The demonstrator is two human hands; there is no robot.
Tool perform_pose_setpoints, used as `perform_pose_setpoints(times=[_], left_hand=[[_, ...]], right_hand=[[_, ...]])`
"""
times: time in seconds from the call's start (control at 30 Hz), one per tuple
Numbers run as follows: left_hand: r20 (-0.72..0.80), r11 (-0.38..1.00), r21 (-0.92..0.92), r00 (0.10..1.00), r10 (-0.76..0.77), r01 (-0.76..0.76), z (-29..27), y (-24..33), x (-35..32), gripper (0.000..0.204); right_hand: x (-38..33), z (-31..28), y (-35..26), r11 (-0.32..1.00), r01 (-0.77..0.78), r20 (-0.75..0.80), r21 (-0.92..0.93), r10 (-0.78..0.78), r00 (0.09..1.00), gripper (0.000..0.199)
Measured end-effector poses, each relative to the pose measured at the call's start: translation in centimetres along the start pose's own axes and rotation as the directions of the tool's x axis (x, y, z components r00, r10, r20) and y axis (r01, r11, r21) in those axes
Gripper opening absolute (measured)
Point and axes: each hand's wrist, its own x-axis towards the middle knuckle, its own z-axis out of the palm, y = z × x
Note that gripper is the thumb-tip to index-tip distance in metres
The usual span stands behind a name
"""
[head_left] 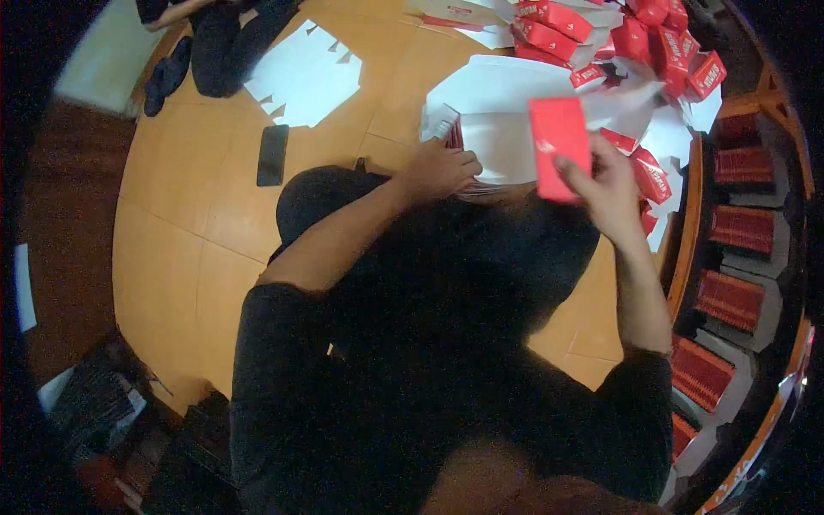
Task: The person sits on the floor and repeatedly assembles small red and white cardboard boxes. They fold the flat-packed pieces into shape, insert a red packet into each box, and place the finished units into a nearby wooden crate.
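Observation:
A white cardboard box (502,142) stands open in front of my lap. My left hand (439,170) is curled at its near left corner, fingers bent over the edge. Right beside those fingers, a few red packets (455,133) stand on edge inside the box. My right hand (605,176) holds up a flat red packet (558,142), thumb across its face, above the box's right side. The packet is slightly blurred.
Loose red packets (631,43) are heaped at the far right on white sheets. Boxes filled with red packets (730,300) line the right side. A black phone (272,154) and a flat white cardboard cutout (309,77) lie on the floor at left. Another person (223,43) sits beyond.

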Motion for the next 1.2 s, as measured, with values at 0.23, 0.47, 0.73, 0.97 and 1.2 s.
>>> perform_pose_setpoints(times=[0.23,0.47,0.73,0.97,1.2], left_hand=[[-0.141,0.999,-0.008,0.989,0.042,-0.044,-1.2,-0.1,-1.1,0.014],[-0.257,0.992,-0.13,0.966,-0.025,-0.009,-0.3,-0.6,-1.5,0.012],[-0.241,0.982,-0.185,0.97,-0.012,-0.034,-1.4,-0.4,-1.5,0.014],[-0.218,0.984,-0.173,0.976,-0.007,-0.032,0.1,-0.8,-1.6,0.014],[-0.101,0.992,-0.125,0.994,-0.041,0.029,0.2,-0.9,-1.6,0.011]], right_hand=[[5.6,6.7,1.6,0.84,0.008,0.024,-0.543,0.006,1.0,0.03],[6.0,10.4,4.2,0.687,0.051,0.066,-0.725,-0.005,0.998,0.028],[5.5,10.8,4.9,0.77,-0.016,0.021,-0.638,0.038,0.999,0.028],[5.8,10.4,3.4,0.859,0.038,0.014,-0.511,-0.036,0.999,0.025],[6.2,10.5,6.2,0.781,0.043,0.068,-0.624,-0.001,0.998,0.025]])
